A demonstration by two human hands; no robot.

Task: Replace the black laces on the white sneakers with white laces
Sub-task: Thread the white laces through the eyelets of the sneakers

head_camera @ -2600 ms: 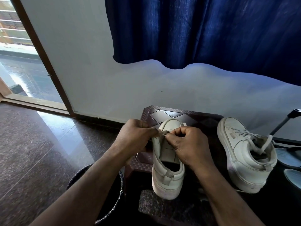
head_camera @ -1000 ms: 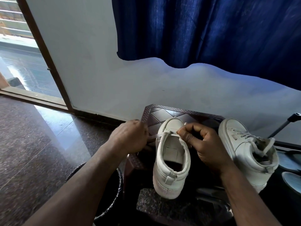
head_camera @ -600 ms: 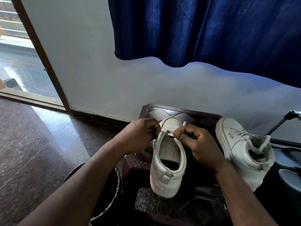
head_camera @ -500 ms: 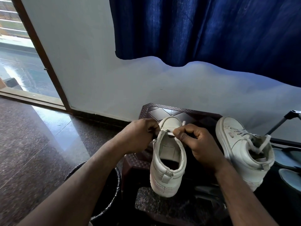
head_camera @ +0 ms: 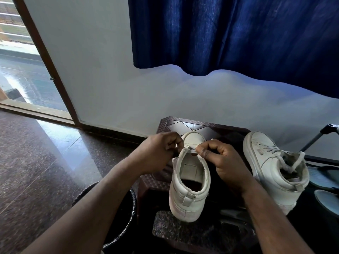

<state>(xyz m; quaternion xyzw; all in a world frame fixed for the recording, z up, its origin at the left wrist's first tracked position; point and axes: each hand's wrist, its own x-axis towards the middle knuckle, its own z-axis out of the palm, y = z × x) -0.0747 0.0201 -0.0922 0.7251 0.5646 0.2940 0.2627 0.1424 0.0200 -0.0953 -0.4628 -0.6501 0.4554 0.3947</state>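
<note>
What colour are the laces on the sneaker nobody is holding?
Pale, white-grey laces; the head view shows them.

home | blue curtain (head_camera: 238, 33) | polished stone floor (head_camera: 36, 171) | balcony doorframe (head_camera: 47, 57)

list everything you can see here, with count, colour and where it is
middle sneaker: 1, white, between the hands, heel toward the camera
right sneaker: 1, white, laced in white, right of the first
white lace: 1, white, at the middle sneaker's front eyelets
stool: 1, dark brown, against the wall
curtain: 1, blue, top right
bin: 1, black mesh, left of the stool
slippers: 2, grey-blue, right edge
left hand: 1, grip pinching the white lace
right hand: 1, grip pinching the white lace
</note>
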